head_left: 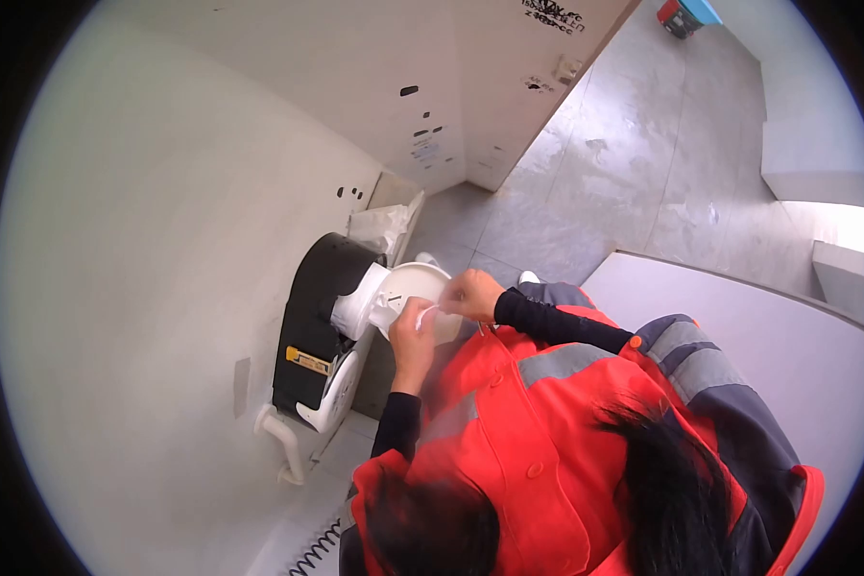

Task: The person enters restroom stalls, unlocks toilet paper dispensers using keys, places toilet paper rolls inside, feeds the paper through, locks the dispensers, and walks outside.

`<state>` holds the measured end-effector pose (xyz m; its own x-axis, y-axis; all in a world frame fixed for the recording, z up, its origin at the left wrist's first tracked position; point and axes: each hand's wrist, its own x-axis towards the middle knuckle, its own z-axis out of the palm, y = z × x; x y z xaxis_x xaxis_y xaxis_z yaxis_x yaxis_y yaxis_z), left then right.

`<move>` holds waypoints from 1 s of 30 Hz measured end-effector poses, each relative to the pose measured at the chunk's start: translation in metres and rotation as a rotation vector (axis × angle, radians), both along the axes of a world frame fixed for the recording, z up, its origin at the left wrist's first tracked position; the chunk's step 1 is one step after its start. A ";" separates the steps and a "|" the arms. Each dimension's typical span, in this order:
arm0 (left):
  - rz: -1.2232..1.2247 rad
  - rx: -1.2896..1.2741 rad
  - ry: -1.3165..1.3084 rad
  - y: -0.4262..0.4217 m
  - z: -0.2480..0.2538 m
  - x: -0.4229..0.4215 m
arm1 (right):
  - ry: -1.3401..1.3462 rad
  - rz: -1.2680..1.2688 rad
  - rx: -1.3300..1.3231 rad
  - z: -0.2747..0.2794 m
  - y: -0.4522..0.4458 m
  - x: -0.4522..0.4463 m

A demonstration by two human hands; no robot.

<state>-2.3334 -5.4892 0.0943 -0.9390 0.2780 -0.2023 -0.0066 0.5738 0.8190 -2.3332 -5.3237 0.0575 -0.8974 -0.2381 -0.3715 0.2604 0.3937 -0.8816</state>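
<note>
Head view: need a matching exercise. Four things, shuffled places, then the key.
1. thin white strip
2. white cylindrical roll
3. black coiled cord
4. red container with a blue top

A. against the black curved housing
B. near the view's top right
C. between the bare left hand and bare right hand
D. at the view's bottom edge

Pairs: 1-C, 2-A, 3-D, 4-B
</note>
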 end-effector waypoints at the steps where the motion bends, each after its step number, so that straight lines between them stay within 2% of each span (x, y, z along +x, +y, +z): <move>1: 0.058 0.071 0.006 0.000 -0.003 0.002 | 0.021 0.023 0.017 -0.001 0.000 -0.001; 3: 0.020 0.058 -0.032 -0.006 -0.011 0.002 | 0.036 0.041 0.031 0.000 -0.002 0.002; 5: -0.014 0.049 -0.060 -0.013 -0.019 -0.002 | 0.024 0.157 0.175 0.002 -0.001 0.000; 6: -0.050 -0.067 0.054 -0.017 -0.023 -0.004 | 0.023 0.153 0.173 -0.002 -0.001 -0.003; 7: -0.088 -0.182 0.166 -0.022 -0.027 -0.006 | 0.011 0.231 0.369 -0.009 0.001 -0.005; 8: -0.095 -0.183 0.158 -0.026 -0.030 -0.009 | -0.006 0.309 0.563 -0.017 0.004 -0.006; 10: -0.134 -0.446 0.302 -0.029 -0.036 -0.014 | -0.072 0.330 0.574 -0.041 0.010 -0.003; 11: -0.139 -0.447 0.299 -0.029 -0.038 -0.014 | -0.124 0.354 0.586 -0.055 0.011 -0.001; 14: -0.204 -0.502 0.324 -0.028 -0.044 -0.016 | -0.163 0.353 0.467 -0.078 0.005 0.012; 19: -0.336 -0.536 0.388 -0.034 -0.052 -0.016 | -0.114 0.234 0.272 -0.074 0.006 0.021; 21: -0.328 -0.516 0.390 -0.032 -0.053 -0.015 | -0.305 0.206 0.185 -0.068 0.007 0.017; 26: -0.320 -0.510 0.360 -0.030 -0.054 -0.010 | -0.281 0.163 0.158 -0.079 0.007 0.022; 28: -0.291 -0.488 0.336 -0.033 -0.044 -0.008 | -0.286 0.154 0.132 -0.063 0.008 0.019; 30: -0.257 -0.444 0.345 -0.036 -0.031 -0.006 | -0.319 0.057 -0.061 -0.041 0.010 0.016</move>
